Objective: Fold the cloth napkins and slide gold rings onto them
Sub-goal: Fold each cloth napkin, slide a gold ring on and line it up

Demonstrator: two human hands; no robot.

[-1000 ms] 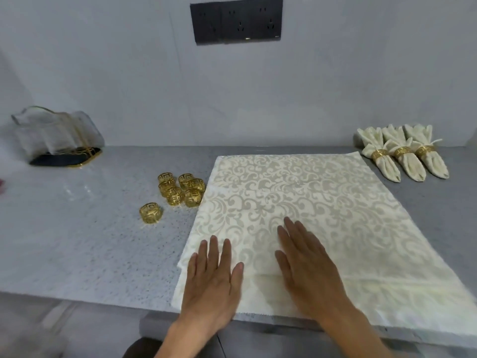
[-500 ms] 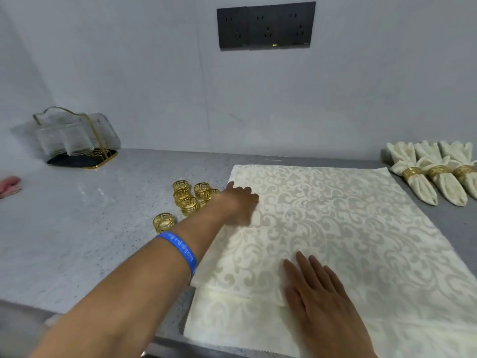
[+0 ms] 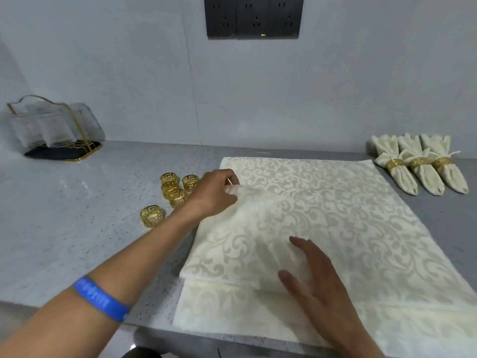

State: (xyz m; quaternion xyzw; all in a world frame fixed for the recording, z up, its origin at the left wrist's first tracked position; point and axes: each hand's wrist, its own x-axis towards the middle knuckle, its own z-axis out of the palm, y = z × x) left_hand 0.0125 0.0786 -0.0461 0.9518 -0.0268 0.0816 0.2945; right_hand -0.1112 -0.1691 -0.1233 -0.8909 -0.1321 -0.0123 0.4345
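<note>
Now the top napkin is coming off flat: a second ago it was lying smooth on the stack with both palms spread on its near edge, and now its far-left part is being lifted and bunched under the left hand. Left grip is closing on that cloth, fingers curled round a raised fold, though motion blur at the fingertips means I can't tell exactly how much fabric is pinched. Half a second back the same hand was only arriving at that spot, so the pinch is new. A second napkin is showing underneath along the near edge, still flat, sitting at the front of the surface.

Right hand is staying where it was, fingers straight and relaxed, holding nothing, pressing the near middle of the top napkin down, probably as an anchor while the left pulls.

Reading this as the fold on this napkin just starting; no ring involved yet.

Loose gold rings are sitting just left of the napkin, close beside the left wrist, with one ring slightly apart nearer the front. Three finished napkins, ringed, are lying at far right against the wall. Glass holder with gold frame is sitting far left.
</note>
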